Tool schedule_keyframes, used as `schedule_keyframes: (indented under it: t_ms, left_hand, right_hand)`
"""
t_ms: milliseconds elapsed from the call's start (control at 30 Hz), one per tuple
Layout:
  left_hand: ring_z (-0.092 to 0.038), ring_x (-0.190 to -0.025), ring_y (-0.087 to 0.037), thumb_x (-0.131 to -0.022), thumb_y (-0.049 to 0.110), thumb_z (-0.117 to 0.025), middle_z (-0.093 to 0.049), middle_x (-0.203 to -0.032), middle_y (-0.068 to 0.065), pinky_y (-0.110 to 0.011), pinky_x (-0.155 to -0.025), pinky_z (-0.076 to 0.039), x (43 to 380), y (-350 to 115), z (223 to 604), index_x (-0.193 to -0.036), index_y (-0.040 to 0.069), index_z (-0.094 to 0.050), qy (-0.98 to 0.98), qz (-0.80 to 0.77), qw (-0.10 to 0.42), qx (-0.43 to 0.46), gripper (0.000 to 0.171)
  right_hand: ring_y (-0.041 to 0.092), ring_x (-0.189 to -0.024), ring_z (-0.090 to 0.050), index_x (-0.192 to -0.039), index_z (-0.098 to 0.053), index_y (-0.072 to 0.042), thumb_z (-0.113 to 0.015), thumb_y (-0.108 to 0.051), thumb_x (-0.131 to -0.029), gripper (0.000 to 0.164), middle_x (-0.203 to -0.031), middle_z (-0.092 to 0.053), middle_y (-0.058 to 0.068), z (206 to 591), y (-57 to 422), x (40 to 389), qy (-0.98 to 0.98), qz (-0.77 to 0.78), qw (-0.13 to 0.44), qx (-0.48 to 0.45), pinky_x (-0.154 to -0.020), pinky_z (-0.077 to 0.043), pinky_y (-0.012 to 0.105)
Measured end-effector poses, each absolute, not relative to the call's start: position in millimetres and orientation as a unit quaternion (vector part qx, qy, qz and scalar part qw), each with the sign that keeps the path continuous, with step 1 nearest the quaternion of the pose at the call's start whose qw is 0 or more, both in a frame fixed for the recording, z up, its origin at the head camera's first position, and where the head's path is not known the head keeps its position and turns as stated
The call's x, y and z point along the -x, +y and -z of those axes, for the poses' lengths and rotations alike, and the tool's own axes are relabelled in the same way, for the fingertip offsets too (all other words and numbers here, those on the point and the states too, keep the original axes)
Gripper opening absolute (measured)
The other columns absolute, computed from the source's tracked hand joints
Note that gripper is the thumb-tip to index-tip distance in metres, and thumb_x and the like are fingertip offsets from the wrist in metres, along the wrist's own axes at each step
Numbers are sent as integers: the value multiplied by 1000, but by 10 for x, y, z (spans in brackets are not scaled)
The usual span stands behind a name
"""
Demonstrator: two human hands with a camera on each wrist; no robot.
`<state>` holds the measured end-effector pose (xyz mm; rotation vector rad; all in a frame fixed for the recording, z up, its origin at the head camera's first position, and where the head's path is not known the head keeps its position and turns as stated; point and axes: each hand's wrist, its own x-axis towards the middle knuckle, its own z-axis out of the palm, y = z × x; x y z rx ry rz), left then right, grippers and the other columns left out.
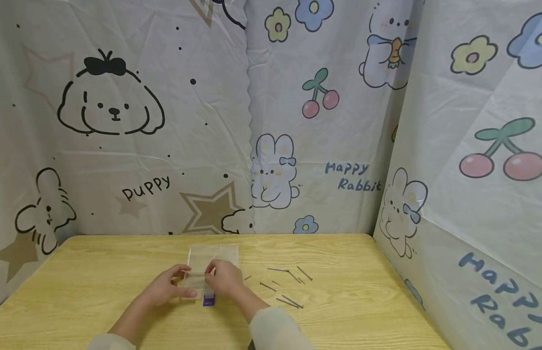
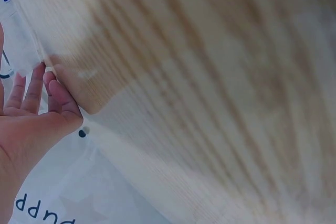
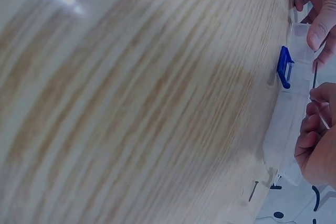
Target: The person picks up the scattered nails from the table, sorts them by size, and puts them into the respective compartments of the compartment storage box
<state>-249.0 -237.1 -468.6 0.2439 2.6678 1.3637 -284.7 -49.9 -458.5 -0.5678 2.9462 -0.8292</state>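
Observation:
A clear plastic box [image 1: 218, 251] with a blue latch [image 1: 208, 300] at its front lies on the wooden table. At the box's left side, my left hand [image 1: 167, 286] holds it, thumb by the front and fingers farther back. My right hand [image 1: 224, 278] is over the box, fingertips pinched together. In the right wrist view a thin dark nail [image 3: 315, 76] sticks out from those fingertips, above the box. The left wrist view shows the left fingers [image 2: 34, 90] bent at the box's edge.
Several loose nails [image 1: 292, 301] lie scattered on the table [image 1: 358, 291] to the right of the box. One small nail [image 1: 248, 277] is close beside the right hand. Printed cloth [image 1: 201, 160] hangs behind the table and along its right side.

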Motion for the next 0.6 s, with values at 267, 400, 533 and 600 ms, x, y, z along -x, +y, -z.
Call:
schedule_keyframes:
  t_ms: [267,400,533,600]
  left_hand:
    - [-53,-110,-42,-75,29,-78,-50,-126,-30,-52,-90,-46,2506,-2377,4695,-131,-2,-43,885,-453,65,-85,73]
    - [-52,-110,-43,-76,29,-78,-50,-127,-30,-52,-91,-46,2511,-2381,4700,-131,-2,-42,885,-454,66,-87,73]
    - [-50,-112,-46,-76,29,-78,-49,-128,-31,-53,-92,-45,2505,-2379,4701,-131,-2,-43,884,-454,67,-87,73]
    - [-50,-113,-46,-76,29,-78,-49,-128,-30,-54,-93,-44,2502,-2377,4701,-131,-2,-43,885,-453,66,-87,73]
  right_hand:
    - [5,-55,-44,-84,-64,-23,-62,-26,-85,3,-63,-51,-11,4609,-510,2858,951,253,3,178,-51,-34,21]
    - [5,-56,-45,-85,-65,-24,-62,-27,-86,4,-64,-52,-11,4608,-516,2862,952,249,4,177,-52,-34,21]
    - [4,-58,-46,-89,-65,-24,-62,-29,-86,6,-66,-53,-11,4607,-514,2867,951,250,8,179,-53,-34,21]
    - [5,-59,-46,-91,-65,-23,-62,-29,-87,8,-67,-53,-10,4604,-503,2867,949,258,12,181,-53,-35,21]
